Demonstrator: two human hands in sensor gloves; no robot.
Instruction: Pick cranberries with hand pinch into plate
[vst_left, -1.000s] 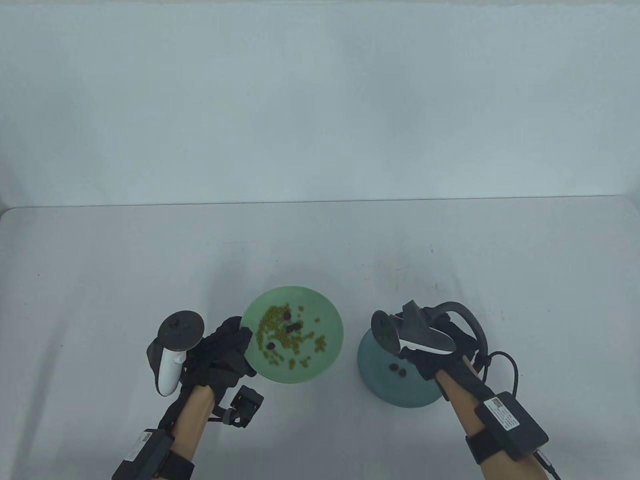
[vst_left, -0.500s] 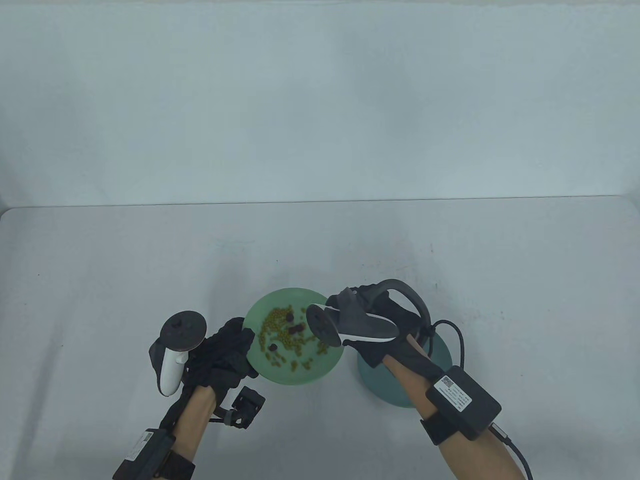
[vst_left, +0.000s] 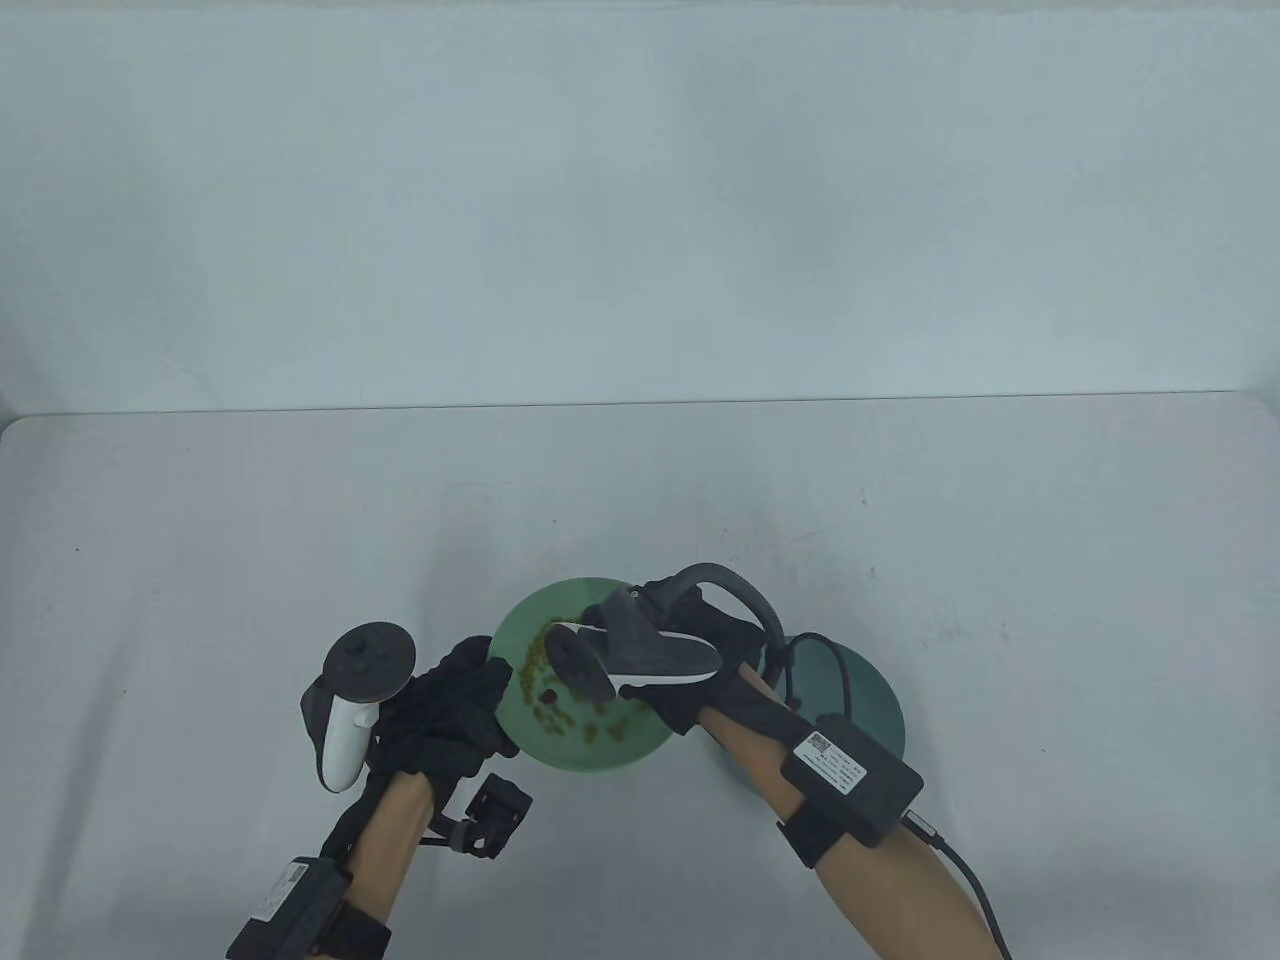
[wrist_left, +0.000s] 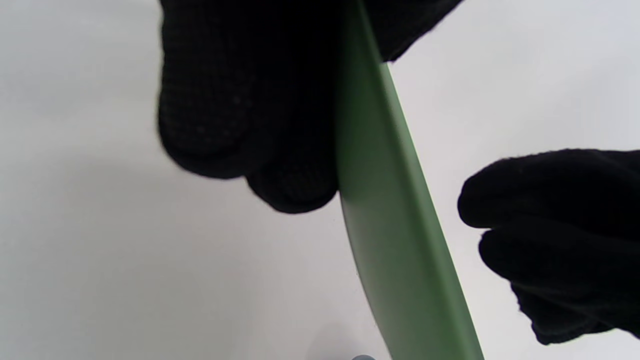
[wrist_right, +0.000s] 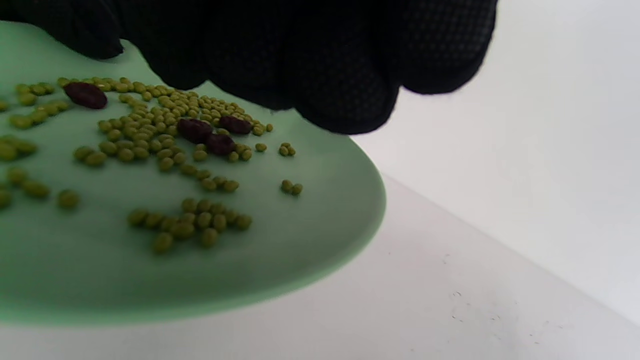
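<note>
White table (vst_left: 250, 520), 2 plates (vst_left: 640, 748) (vst_left: 870, 690).

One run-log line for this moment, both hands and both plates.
left hand: holds green plate rim | right hand: over green plate, above cranberries among green beans | teal plate: partly hidden

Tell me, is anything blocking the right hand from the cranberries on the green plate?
Nothing solid blocks it. The right hand hovers over the light green plate, fingertips just above the dark cranberries. The cranberries lie among loose green beans, some touching them, so a pinch may catch beans too.
</note>
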